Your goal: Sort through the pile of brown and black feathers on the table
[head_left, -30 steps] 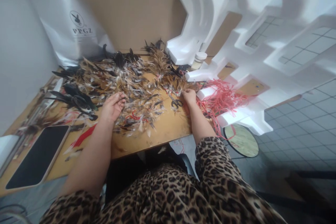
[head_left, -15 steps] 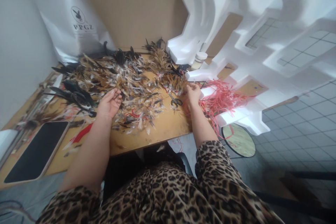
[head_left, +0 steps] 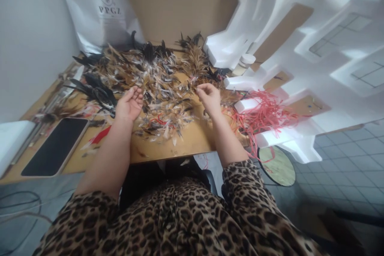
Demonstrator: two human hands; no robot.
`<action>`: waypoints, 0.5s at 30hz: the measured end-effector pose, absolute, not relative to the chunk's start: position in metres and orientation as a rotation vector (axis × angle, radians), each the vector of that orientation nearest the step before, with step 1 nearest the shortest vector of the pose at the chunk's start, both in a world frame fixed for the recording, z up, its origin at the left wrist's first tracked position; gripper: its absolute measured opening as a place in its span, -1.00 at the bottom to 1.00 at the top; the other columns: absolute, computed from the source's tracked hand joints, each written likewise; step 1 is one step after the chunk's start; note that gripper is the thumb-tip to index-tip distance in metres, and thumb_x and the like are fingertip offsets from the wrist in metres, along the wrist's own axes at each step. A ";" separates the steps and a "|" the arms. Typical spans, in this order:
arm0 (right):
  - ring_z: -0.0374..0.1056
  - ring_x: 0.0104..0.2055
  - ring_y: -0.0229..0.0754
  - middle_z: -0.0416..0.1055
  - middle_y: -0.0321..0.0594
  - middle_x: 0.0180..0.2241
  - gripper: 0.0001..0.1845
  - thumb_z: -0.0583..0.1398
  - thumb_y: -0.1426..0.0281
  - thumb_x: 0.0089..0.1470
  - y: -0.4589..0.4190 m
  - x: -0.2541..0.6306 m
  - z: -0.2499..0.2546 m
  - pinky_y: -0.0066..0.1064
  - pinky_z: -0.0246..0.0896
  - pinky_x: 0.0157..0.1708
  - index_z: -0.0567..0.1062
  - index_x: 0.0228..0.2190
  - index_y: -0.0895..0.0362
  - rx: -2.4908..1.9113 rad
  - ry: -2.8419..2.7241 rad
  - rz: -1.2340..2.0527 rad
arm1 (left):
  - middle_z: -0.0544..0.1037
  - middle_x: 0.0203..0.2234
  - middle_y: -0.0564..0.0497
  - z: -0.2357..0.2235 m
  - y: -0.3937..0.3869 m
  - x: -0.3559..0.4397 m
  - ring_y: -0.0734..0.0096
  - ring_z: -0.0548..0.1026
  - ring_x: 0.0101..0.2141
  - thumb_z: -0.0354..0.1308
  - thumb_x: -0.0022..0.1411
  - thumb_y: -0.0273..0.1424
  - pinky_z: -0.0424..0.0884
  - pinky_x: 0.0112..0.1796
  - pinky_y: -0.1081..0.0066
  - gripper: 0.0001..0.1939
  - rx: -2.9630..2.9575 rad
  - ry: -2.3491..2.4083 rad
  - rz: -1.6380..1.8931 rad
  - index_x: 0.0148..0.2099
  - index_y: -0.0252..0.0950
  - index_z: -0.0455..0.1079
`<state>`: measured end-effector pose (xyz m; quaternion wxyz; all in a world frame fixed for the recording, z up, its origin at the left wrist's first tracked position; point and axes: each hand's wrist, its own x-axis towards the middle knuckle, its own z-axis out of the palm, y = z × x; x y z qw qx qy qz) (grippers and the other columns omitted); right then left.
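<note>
Here our left hand [head_left: 129, 104] rests spread, palm up, on the feather pile [head_left: 156, 80]. Our right hand [head_left: 210, 98] pinches into feathers; the pile runs left-right across the tabletop [head_left: 186, 144].

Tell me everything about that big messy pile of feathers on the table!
The feather pile is a loose heap of thin, pointy feathers, mostly brown and tan, with white fluffy bits and black ones at the back and left. It is spread flat over the wooden table. The left hand rests palm-up at its edge; the right hand pinches into it.
</note>
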<state>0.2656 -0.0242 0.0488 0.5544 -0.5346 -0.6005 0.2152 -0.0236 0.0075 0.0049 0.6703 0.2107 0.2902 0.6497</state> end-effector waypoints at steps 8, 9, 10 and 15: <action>0.27 -0.39 -0.25 0.42 -0.27 -0.45 -0.91 0.18 0.44 -0.11 -0.001 0.179 0.040 -0.41 0.10 -0.31 0.51 -0.48 0.14 -1.323 -2.253 0.535 | 0.51 -0.49 0.05 0.008 0.006 -0.024 0.63 0.42 -0.55 0.22 0.03 -0.46 0.28 -0.59 0.64 -0.90 0.529 0.697 1.483 -0.33 -0.32 0.43; 0.27 -0.37 -0.23 0.42 -0.25 -0.42 -0.89 0.20 0.43 -0.12 0.002 0.173 0.037 -0.40 0.11 -0.30 0.52 -0.44 0.13 -1.371 -2.315 0.489 | 0.50 -0.49 0.05 0.008 0.006 -0.024 0.64 0.42 -0.56 0.22 0.02 -0.47 0.27 -0.61 0.64 -0.89 0.547 0.701 1.485 -0.32 -0.32 0.44; 0.27 -0.34 -0.20 0.42 -0.22 -0.37 -0.84 0.21 0.41 -0.13 0.004 0.168 0.034 -0.38 0.11 -0.28 0.52 -0.39 0.12 -1.409 -2.358 0.442 | 0.50 -0.49 0.05 0.008 0.006 -0.024 0.64 0.41 -0.57 0.23 0.00 -0.49 0.26 -0.62 0.64 -0.88 0.567 0.709 1.487 -0.32 -0.32 0.44; 0.23 -0.14 -0.08 0.38 -0.13 -0.20 -0.80 0.19 0.39 -0.06 0.006 0.161 0.020 -0.26 0.09 -0.12 0.52 -0.31 0.09 -1.447 -2.437 0.305 | 0.53 -0.48 0.00 0.007 0.003 -0.017 0.63 0.41 -0.58 0.27 -0.07 -0.48 0.25 -0.63 0.64 -0.84 0.748 0.815 1.501 -0.34 -0.35 0.46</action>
